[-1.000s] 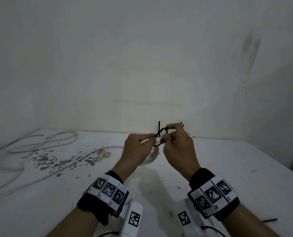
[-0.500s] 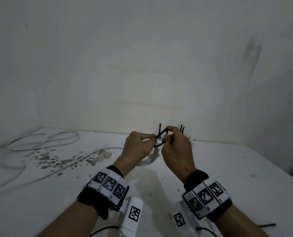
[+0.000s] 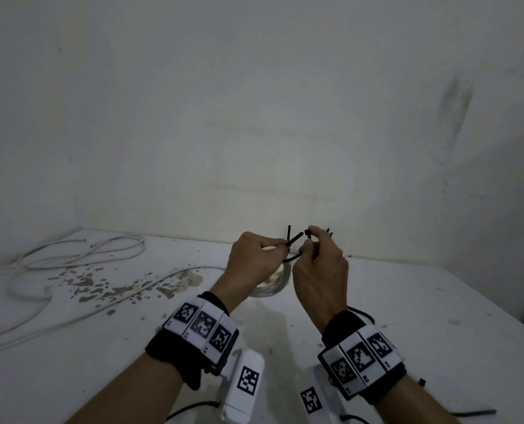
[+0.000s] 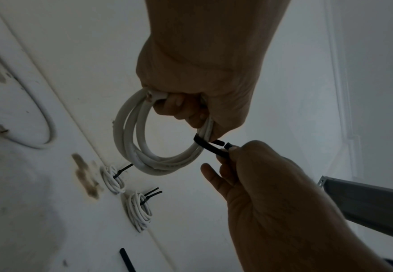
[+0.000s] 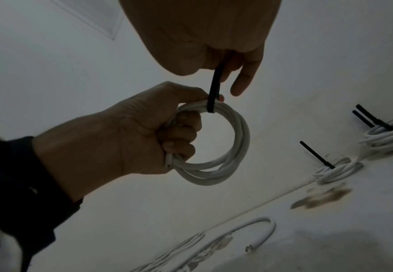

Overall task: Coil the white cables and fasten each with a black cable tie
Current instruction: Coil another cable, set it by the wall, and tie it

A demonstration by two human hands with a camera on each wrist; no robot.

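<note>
My left hand (image 3: 259,258) grips a coiled white cable (image 4: 130,143) above the table, also seen as a ring (image 5: 232,147) in the right wrist view. A black cable tie (image 4: 208,146) is wrapped round the coil near my left thumb. My right hand (image 3: 318,261) pinches the tie's head end (image 4: 228,145), and the tie's tail tip (image 3: 295,237) sticks out just short of the head. In the right wrist view the tie (image 5: 214,92) runs up from the coil into my right fingers.
Two tied white coils (image 4: 112,179) (image 4: 139,209) lie at the back of the table by the wall. Loose white cables (image 3: 80,255) sprawl on the left near flaked paint. Spare black ties lie on the table (image 4: 126,259) (image 3: 473,412).
The tie's tail and head, together between my fingertips earlier, now show a small gap. Both hands stay raised in nearly the same place.
</note>
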